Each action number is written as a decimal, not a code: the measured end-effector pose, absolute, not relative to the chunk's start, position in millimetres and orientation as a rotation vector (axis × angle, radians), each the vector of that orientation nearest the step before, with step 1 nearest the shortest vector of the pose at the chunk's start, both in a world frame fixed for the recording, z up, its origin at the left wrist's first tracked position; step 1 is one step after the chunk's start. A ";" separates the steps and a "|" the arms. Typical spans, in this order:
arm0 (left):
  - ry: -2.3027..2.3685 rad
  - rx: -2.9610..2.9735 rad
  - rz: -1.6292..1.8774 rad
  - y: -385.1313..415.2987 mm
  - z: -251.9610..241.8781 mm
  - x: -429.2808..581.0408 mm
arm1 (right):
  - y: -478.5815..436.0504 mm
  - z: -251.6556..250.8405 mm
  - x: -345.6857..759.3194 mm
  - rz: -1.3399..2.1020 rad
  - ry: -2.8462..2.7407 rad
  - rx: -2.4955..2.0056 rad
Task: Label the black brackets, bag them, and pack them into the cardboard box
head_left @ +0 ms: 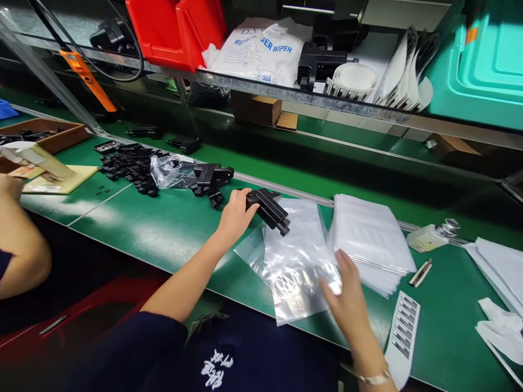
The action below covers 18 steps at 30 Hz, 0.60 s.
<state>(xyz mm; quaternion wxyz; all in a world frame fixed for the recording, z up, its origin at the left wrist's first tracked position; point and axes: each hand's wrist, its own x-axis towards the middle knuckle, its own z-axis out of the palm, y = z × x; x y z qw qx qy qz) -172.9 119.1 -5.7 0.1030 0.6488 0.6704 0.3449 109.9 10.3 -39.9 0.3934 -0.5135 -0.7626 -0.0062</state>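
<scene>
My left hand [236, 216] is closed around one end of a black plastic part [269, 209], a long ribbed housing with narrow prongs at its far end. The part is held above clear plastic bags [296, 272] spread loosely on the green bench. My right hand [347, 294] hovers by the right edge of those bags, thumb and fingers apart, with nothing in it; I cannot tell whether a fingertip touches the plastic. Beyond it lies a stack of white translucent sleeves [368, 234]. Similar black parts [212, 179] are piled left of my left hand.
A label strip [402, 332], a small cutter [420, 272] and a metal-capped bottle [429, 238] lie to the right. Overhead, a metal-edged shelf [261, 87] carries a red bin [175, 32] and a teal crate [486, 65]. Another person's arm [24, 245] is at the left.
</scene>
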 end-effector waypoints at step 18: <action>0.999 1.502 0.932 69.5 -59.7 -106.9 | -3.8 -63.0 90.9 1.048 -1.038 -1.274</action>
